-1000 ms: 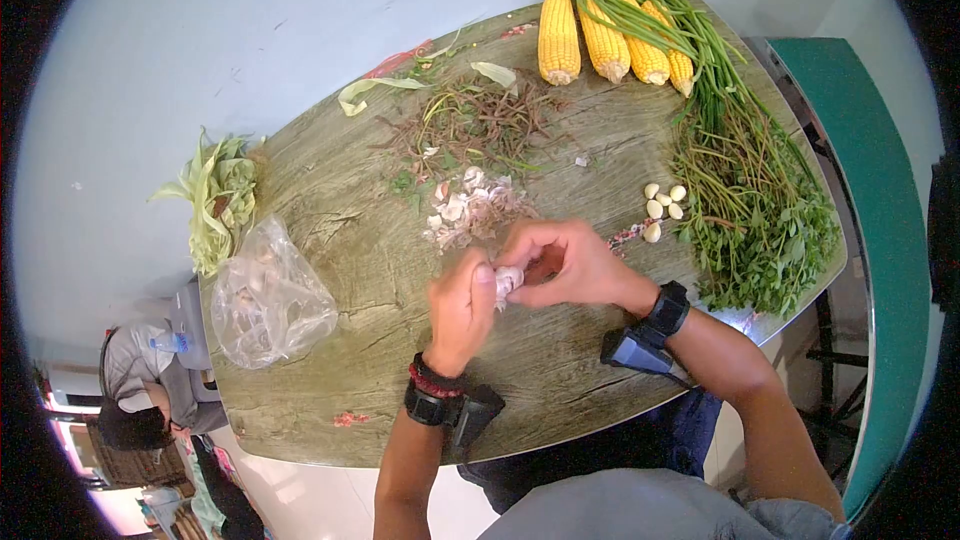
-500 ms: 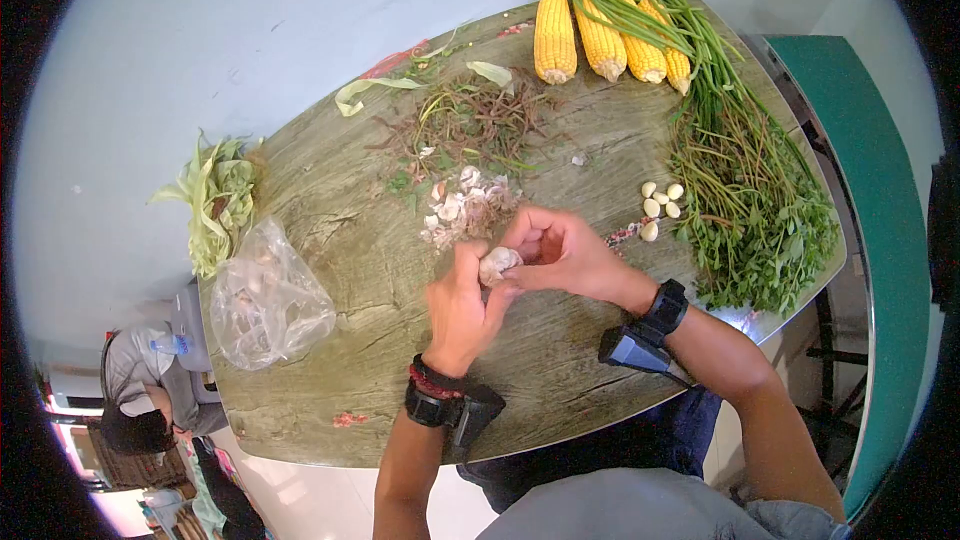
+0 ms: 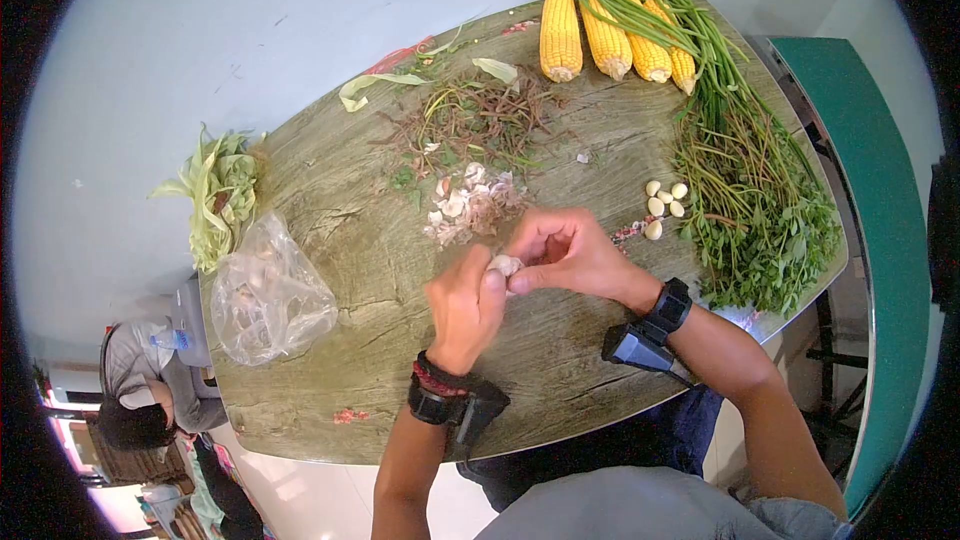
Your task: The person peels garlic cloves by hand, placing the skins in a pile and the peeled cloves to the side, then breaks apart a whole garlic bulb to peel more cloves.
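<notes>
A whitish garlic bulb (image 3: 506, 265) is held between both hands over the middle of the table (image 3: 370, 270). My left hand (image 3: 466, 308) is closed around its left side, the thumb pressed along it. From the right, my right hand (image 3: 568, 258) pinches the bulb with thumb and fingers, partly covering it. Just beyond my hands lies a heap of garlic skins (image 3: 472, 202). Several peeled garlic cloves (image 3: 656, 207) sit in a small group to the right of my right hand.
Corn cobs (image 3: 561, 35) and long green beans (image 3: 715, 60) lie at the back right, leafy greens (image 3: 770, 240) at the right edge. Plant trimmings (image 3: 480, 120) are behind the skins. A clear plastic bag (image 3: 275, 295) and corn husks (image 3: 218, 195) are left. Another person (image 3: 150, 380) is at lower left.
My left hand has closed further over the garlic bulb, its thumb now lying against it beside the right thumb. Less of the bulb shows. The things on the table have stayed put.
</notes>
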